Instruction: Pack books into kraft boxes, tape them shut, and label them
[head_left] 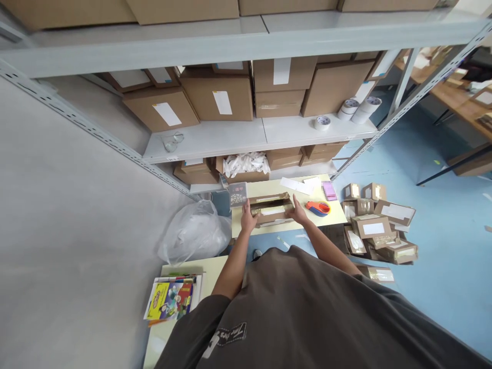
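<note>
A long cardboard box with shiny brown tape and a pale label lies on the small cream table. My left hand grips its left end, thumb pointing up along the side. At the opposite end my right hand holds the box the same way. An orange and blue tape dispenser rests just right of my right hand. Beyond my left hand is a dark-patterned flat case. White paper slips and a pink-purple item lie along the table's far side.
A grey metal shelf with cartons and tape rolls rises behind the table. Taped parcels are heaped on the floor at right. A clear plastic bag sits left; colourful books lie on a nearer table.
</note>
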A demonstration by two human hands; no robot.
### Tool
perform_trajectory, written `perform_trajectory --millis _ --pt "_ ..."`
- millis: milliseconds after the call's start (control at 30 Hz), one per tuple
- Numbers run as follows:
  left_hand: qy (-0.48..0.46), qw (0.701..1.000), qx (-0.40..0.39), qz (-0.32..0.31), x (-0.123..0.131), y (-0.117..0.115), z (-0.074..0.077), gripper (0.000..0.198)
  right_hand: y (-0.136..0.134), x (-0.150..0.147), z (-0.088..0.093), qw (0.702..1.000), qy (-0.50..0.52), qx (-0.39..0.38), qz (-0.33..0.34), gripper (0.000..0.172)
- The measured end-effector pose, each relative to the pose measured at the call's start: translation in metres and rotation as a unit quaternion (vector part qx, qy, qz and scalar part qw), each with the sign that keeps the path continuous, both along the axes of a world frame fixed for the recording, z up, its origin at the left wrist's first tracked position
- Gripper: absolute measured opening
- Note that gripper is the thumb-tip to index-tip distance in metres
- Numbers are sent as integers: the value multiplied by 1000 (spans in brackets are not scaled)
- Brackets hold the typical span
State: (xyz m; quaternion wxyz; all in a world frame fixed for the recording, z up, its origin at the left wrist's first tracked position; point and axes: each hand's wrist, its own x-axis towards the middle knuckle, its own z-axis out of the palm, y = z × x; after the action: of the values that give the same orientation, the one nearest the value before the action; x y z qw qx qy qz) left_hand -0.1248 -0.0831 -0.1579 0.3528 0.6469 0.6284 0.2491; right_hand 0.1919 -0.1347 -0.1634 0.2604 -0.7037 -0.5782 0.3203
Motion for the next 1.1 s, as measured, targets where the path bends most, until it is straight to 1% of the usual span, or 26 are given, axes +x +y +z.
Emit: perform_trajectory --millis 33,100,167,233,333,400,467,533,600,667,733,800,867,933,1000,1100 --pt "9 1000 -11 -21 -2 6 2 90 5 2 3 1000 -15 2 17 116" --pt "23 998 -38 -45 -5 15 4 76 13 3 6 999 -29 -14 31 111" --pt "27 996 -60 -53 -5 16 4 67 14 3 6 998 -37 -41 33 98" --pt "19 996 -72 -50 -3 11 2 65 10 0 2 996 -34 -71 28 85" --pt "-3 997 -73 -27 5 1 -1 69 1 -5 -5 995 -36 -94 19 77" --pt "-10 998 -67 -2 10 -3 -3 68 -3 -10 -7 995 -55 -87 7 75" --pt "-7 998 -61 16 13 -4 -5 64 -4 -14 -4 994 -85 -64 -15 75" --pt "6 998 -55 15 13 -3 -7 60 -2 -14 5 993 -111 -32 -36 76" --pt "24 999 -43 5 11 -1 -9 58 2 -6 17 990 -133 4 -48 74" --pt "46 998 -31 -3 9 1 -10 58 6 10 30 987 -149 37 -55 74" --pt "70 997 -26 -6 10 3 -10 58 7 33 42 984 -152 57 -66 76" --pt "89 996 -24 -17 16 6 -8 59 5 61 51 984 -148 58 -82 78" --pt "99 994 -22 -36 28 8 -4 60 1 92 54 984 -141 47 -97 78" --pt "105 993 -26 -48 45 8 1 62 -5 122 53 985 -134 33 -108 77" --pt "112 992 -36 -51 64 6 6 66 -11 151 45 985 -125 23 -115 76" --pt "136 988 -57 -43 86 2 9 88 -18 186 26 987 -111 -1 -118 69"
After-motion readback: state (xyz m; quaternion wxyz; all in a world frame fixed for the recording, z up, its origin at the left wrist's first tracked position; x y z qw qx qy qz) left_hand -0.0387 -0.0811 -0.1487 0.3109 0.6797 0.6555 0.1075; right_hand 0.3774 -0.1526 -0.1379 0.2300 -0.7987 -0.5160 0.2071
